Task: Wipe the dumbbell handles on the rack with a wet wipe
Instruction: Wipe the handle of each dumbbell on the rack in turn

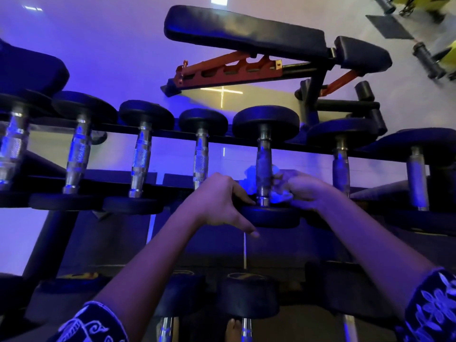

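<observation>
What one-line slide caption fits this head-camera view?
The right hand holds a wet wipe against a dumbbell handle on the rack while the left hand grips its near head.

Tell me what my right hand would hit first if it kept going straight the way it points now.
Your right hand, holding the wet wipe, points left at the dull dumbbell handle just beside it. That handle comes first, probably with the wipe pressed between; depth is hard to judge here.

Right hand (308, 191) with wet wipe (281, 196) at handle (263, 169) — left hand (217, 198) on dumbbell head (271, 217)
</observation>
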A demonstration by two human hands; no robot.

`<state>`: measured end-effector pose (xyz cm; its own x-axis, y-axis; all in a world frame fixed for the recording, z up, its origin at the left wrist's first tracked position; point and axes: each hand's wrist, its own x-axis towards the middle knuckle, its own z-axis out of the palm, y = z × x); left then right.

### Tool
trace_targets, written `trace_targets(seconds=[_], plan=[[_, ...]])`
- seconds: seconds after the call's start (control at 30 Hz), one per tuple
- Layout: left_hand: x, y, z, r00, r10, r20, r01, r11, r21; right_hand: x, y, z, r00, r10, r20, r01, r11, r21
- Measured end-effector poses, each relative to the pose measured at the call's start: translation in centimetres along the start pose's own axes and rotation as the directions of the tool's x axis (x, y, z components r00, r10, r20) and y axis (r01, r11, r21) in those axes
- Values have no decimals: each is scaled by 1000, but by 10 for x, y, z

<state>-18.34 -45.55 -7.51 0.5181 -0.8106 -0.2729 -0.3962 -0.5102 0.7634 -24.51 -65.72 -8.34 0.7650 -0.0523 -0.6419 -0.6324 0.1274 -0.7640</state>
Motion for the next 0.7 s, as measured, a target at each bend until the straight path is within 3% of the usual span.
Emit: trace_targets(seconds=[0.07, 0.2, 0.27, 0.37, 0.5, 0.57, 0.7], plan=[[0, 0, 0, 1000, 8, 8, -8, 1000, -13, -2, 1, 3, 986, -65, -156, 67, 998, 6], [1, 1, 0, 1000, 15, 6, -15, 1000, 1, 2, -7, 4, 845, -180, -504, 152, 984, -97], [1, 0, -1, 1000, 22, 13, -22, 1000, 4, -13, 7, 9, 791, -235, -566, 118, 965, -235], [1, 0, -1, 999, 33, 19, -33, 999, 15, -42, 21, 30, 707, -440, -553, 137, 853, -503], [0, 1, 0, 1000, 26, 6, -26, 1000, 4, -11, -15, 22, 582, -566, -584, 121, 770, -627], [0, 2, 0, 1000, 25, -4, -25, 1000, 8, 3, -32, 11, 613, -535, -581, 115, 789, -604], [2, 3, 0, 1000, 19, 4, -19, 1000, 8, -27, -6, 14, 771, -461, -439, 318, 876, -361]])
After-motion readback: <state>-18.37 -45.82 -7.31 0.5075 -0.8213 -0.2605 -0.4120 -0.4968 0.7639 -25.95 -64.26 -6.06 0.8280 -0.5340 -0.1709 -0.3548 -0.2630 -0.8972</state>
